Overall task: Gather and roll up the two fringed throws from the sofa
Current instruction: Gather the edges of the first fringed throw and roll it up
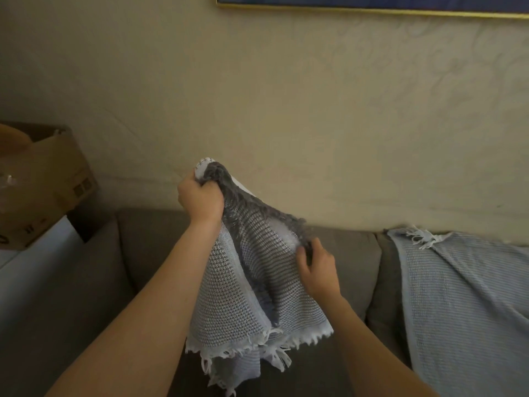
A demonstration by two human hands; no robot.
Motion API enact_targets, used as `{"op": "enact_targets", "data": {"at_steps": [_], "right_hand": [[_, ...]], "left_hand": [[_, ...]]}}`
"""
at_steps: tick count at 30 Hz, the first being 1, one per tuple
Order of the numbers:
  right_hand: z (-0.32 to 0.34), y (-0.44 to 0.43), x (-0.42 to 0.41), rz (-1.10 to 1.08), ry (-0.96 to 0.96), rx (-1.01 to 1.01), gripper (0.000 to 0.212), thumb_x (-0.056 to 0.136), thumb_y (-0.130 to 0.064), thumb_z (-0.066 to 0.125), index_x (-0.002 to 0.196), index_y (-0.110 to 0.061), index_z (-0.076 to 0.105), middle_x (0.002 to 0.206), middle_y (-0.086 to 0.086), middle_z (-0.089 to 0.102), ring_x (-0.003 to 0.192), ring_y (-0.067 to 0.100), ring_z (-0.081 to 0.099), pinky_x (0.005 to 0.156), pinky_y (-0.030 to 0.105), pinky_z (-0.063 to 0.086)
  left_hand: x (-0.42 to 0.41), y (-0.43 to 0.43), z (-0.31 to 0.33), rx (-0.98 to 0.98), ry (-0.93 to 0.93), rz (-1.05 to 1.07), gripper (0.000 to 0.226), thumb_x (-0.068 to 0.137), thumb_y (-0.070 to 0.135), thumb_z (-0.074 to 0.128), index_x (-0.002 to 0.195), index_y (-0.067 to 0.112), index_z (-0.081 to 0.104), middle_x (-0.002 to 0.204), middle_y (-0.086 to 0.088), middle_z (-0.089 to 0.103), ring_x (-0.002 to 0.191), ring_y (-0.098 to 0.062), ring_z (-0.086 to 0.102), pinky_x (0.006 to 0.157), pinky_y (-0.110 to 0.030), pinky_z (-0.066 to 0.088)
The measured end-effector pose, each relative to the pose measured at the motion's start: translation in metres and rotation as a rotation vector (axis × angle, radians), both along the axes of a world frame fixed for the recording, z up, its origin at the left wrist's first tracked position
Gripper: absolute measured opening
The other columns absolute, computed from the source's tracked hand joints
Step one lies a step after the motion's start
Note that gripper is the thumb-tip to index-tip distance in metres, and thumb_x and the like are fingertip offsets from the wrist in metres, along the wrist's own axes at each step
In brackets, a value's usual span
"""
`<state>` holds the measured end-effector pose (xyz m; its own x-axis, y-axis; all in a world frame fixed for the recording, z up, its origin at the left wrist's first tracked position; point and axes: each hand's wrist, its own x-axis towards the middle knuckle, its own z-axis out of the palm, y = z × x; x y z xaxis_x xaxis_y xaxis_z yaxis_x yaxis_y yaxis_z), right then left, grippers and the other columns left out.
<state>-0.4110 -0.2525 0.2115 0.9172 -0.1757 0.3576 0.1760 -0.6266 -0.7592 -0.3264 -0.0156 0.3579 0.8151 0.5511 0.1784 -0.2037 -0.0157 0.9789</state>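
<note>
cream, textured wall (286, 96) fills the upper half of my view, with the gold-edged bottom of a dark blue framed picture (372, 2) along the top. below the wall runs a grey fabric sofa (148, 247), and past its left end sits an open brown cardboard box (54, 179).

i see the left grip (200, 200), a bare hand, raised in front of the wall just above the sofa back. its fingers are curled tight round a bunched corner of a grey-and-white waffle-weave throw with fringe (246, 296). the right grip (319, 270), also bare, sits lower and to the right, with fingers and thumb pinched on the dark fringed edge of the same throw. between the two grips that edge runs on a slant. the rest of the cloth hangs down in folds in front of the seat, white fringe at the bottom. i cannot tell whether the fringe touches the cushion.

a pale blue ribbed throw with white fringe (463, 296) lies draped over the sofa's back and seat on the right, well apart from the held one. a tuft of its fringe rests at its top left corner.
</note>
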Motion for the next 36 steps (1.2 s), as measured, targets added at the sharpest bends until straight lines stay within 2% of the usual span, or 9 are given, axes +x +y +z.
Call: {"op": "enact_targets", "data": {"at_steps": [4, 8, 11, 16, 21, 27, 30, 33, 36], "right_hand": [[-0.01, -0.008, 0.001, 0.104, 0.008, -0.255, 0.024, 0.101, -0.033, 0.064, 0.102, -0.01, 0.06, 0.086, 0.003, 0.062, 0.071, 0.02, 0.058, 0.063, 0.037, 0.047], [-0.014, -0.015, 0.002, 0.064, 0.158, -0.179, 0.02, 0.091, -0.019, 0.072, 0.081, -0.009, 0.059, 0.065, 0.005, 0.06, 0.057, 0.026, 0.055, 0.052, 0.037, 0.038], [-0.022, -0.025, -0.003, 0.049, 0.36, -0.068, 0.017, 0.085, -0.024, 0.076, 0.077, -0.014, 0.066, 0.064, 0.008, 0.066, 0.053, 0.019, 0.065, 0.046, 0.039, 0.05], [-0.033, -0.045, -0.013, 0.035, 0.521, -0.141, 0.008, 0.082, -0.023, 0.077, 0.078, -0.017, 0.072, 0.067, -0.008, 0.068, 0.067, 0.007, 0.064, 0.048, 0.016, 0.041], [-0.037, -0.049, -0.008, 0.063, 0.629, -0.212, 0.023, 0.087, -0.015, 0.068, 0.075, -0.007, 0.05, 0.071, 0.012, 0.054, 0.063, 0.022, 0.049, 0.055, 0.032, 0.033], [-0.042, -0.048, -0.017, 0.022, 0.718, -0.533, 0.018, 0.092, -0.028, 0.059, 0.086, -0.016, 0.046, 0.101, 0.009, 0.063, 0.095, 0.031, 0.059, 0.073, 0.034, 0.04], [-0.03, -0.048, -0.021, -0.1, 0.603, -0.562, 0.014, 0.082, -0.026, 0.06, 0.076, -0.016, 0.052, 0.081, 0.004, 0.057, 0.096, 0.03, 0.054, 0.081, 0.038, 0.04], [-0.017, -0.043, -0.018, -0.145, 0.338, -0.164, 0.032, 0.073, -0.005, 0.06, 0.056, -0.013, 0.034, 0.051, -0.001, 0.03, 0.051, 0.024, 0.031, 0.056, 0.034, 0.024], [-0.003, -0.042, -0.014, -0.252, 0.172, -0.011, 0.041, 0.084, 0.011, 0.055, 0.061, -0.016, 0.034, 0.051, -0.001, 0.035, 0.047, 0.016, 0.031, 0.05, 0.035, 0.022]], "left_hand": [[0.0, -0.001, 0.002, -0.028, -0.003, 0.041, 0.02, 0.089, 0.013, 0.055, 0.08, 0.022, 0.071, 0.081, 0.001, 0.07, 0.072, -0.015, 0.06, 0.073, -0.045, 0.058], [-0.005, -0.006, 0.007, -0.03, -0.02, 0.055, 0.018, 0.091, 0.013, 0.056, 0.083, 0.022, 0.07, 0.081, 0.006, 0.07, 0.077, -0.017, 0.065, 0.081, -0.049, 0.061], [-0.007, -0.006, 0.009, -0.046, -0.027, 0.053, 0.018, 0.088, 0.022, 0.055, 0.086, 0.024, 0.073, 0.085, 0.005, 0.073, 0.085, -0.02, 0.071, 0.084, -0.048, 0.064], [-0.007, -0.001, 0.01, -0.064, -0.04, 0.087, 0.02, 0.094, 0.021, 0.055, 0.083, 0.028, 0.07, 0.083, 0.009, 0.071, 0.083, -0.017, 0.069, 0.089, -0.047, 0.063], [-0.007, -0.004, 0.008, -0.065, -0.064, 0.115, 0.017, 0.1, 0.022, 0.058, 0.091, 0.024, 0.073, 0.082, 0.015, 0.067, 0.084, -0.013, 0.067, 0.089, -0.04, 0.061], [-0.008, -0.006, 0.006, -0.012, -0.037, 0.133, 0.03, 0.099, 0.022, 0.061, 0.071, 0.034, 0.065, 0.079, 0.011, 0.07, 0.083, -0.015, 0.07, 0.087, -0.043, 0.063], [-0.005, -0.005, 0.001, 0.024, -0.029, 0.121, 0.03, 0.101, 0.018, 0.06, 0.073, 0.03, 0.065, 0.077, 0.01, 0.068, 0.079, -0.014, 0.068, 0.081, -0.038, 0.061], [-0.005, -0.001, -0.006, 0.057, 0.002, 0.1, 0.03, 0.103, 0.015, 0.057, 0.074, 0.017, 0.064, 0.072, 0.007, 0.062, 0.068, -0.008, 0.059, 0.07, -0.028, 0.054], [-0.013, 0.003, -0.016, 0.111, 0.081, 0.11, 0.02, 0.106, 0.015, 0.057, 0.09, 0.015, 0.068, 0.076, 0.009, 0.061, 0.07, 0.0, 0.057, 0.067, -0.016, 0.047]]}}
